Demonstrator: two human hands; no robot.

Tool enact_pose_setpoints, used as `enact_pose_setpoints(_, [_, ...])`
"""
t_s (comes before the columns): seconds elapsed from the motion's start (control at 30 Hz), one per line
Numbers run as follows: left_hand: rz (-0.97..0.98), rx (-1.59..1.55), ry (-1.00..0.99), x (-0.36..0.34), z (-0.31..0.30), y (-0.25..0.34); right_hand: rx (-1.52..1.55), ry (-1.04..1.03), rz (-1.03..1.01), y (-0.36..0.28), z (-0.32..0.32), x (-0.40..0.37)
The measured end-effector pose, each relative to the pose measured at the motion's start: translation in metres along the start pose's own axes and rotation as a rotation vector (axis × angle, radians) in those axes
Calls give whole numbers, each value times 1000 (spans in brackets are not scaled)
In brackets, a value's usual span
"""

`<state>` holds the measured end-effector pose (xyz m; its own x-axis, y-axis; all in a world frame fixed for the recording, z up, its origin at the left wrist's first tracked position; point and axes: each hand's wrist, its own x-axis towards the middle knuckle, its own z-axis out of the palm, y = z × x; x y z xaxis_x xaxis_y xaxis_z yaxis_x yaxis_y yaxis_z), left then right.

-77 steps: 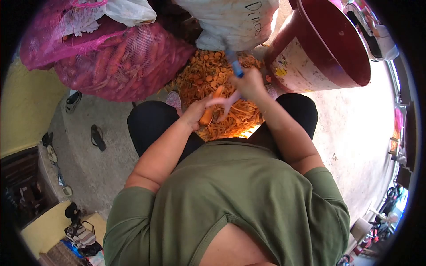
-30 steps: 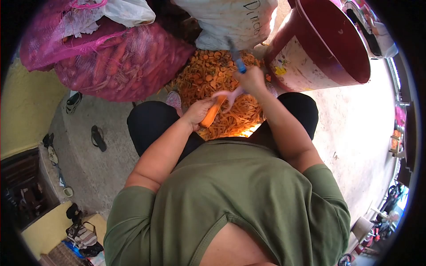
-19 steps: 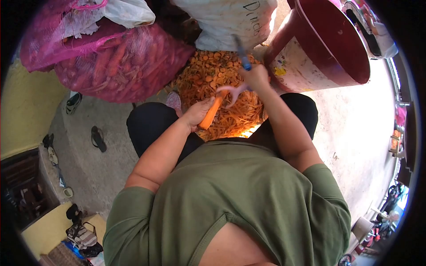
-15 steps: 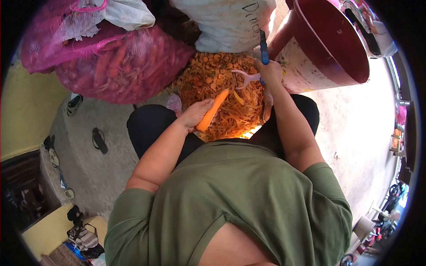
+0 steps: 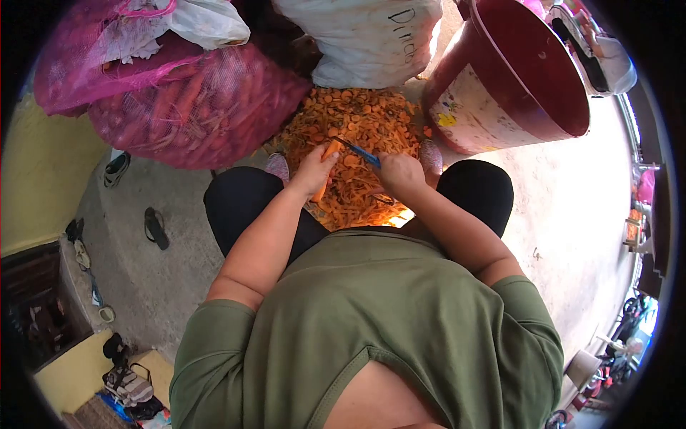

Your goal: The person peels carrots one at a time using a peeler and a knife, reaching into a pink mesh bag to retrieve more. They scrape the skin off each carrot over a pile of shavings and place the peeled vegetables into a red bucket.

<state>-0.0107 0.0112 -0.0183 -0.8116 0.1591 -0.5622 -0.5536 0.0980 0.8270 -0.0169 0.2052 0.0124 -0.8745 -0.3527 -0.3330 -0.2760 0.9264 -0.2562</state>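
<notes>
My left hand (image 5: 312, 171) is wrapped round a peeled orange carrot (image 5: 331, 151), which slants up and to the right between my knees. In my closed right hand (image 5: 400, 174) is a blue-handled knife (image 5: 366, 154); its dark blade points left and reaches the carrot's upper end. Whether the blade has cut in, I cannot make out. The white peeler seen earlier in the right hand is mostly or wholly hidden now. Beneath both hands spreads a heap of carrot peelings and cut-off ends (image 5: 357, 114).
A pink mesh sack of carrots (image 5: 207, 107) stands at the upper left, beside a white sack (image 5: 364, 43) with writing. At the upper right a large dark red bucket (image 5: 464, 107) leans over. A dark sandal (image 5: 156, 227) lies on the concrete floor (image 5: 193, 286) to the left.
My right hand has come down and left, turning the knife from upright to pointing at the carrot. The peeler has dropped from clear view. My left hand has risen slightly with the carrot.
</notes>
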Motion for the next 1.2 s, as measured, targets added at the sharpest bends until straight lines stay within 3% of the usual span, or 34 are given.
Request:
enact_pose_setpoints(0.13, [-15, 44, -89, 1, 3, 2, -99, -58, -9, 0, 13, 5])
enact_pose_setpoints(0.23, [19, -203, -364, -11, 13, 16, -91, -129, 60, -3, 27, 11])
enact_pose_setpoints(0.37, [31, -383, -265, -6, 5, 16, -33, 9, 99, 21, 44, 33])
enact_pose_setpoints(0.47, [182, -440, -104, 7, 1, 2, 81, -95, 259, 34, 36, 46])
enact_pose_setpoints(0.57, [254, -660, 29, 6, -5, 11, 159, -224, 276, 24, 22, 43])
enact_pose_setpoints(0.67, [306, -796, -47, 2, -4, 15, 486, -371, 114, 24, 49, 49])
enact_pose_setpoints(0.73, [301, -850, -98, -7, 0, 22, 982, -189, 95, 18, 50, 48])
enact_pose_setpoints(0.77, [277, -725, -128, -3, -3, 15, 1226, -90, 83, 18, 50, 48])
enact_pose_setpoints(0.8, [251, -600, -157, -1, -8, 11, 1035, -116, 178, 23, 41, 52])
enact_pose_setpoints(0.87, [148, -393, -174, 0, -11, 3, 915, -41, 135, 28, 30, 51])
enact_pose_setpoints(0.97, [203, -19, -154, -9, -3, 13, 644, 24, 102, 21, 22, 45])
enact_pose_setpoints(1.1, [223, 198, -214, -5, 7, 10, 400, 58, -73, -8, -3, 23])
enact_pose_setpoints(1.2, [274, 312, -142, 0, 8, 5, 211, -21, 36, -2, 3, 30])
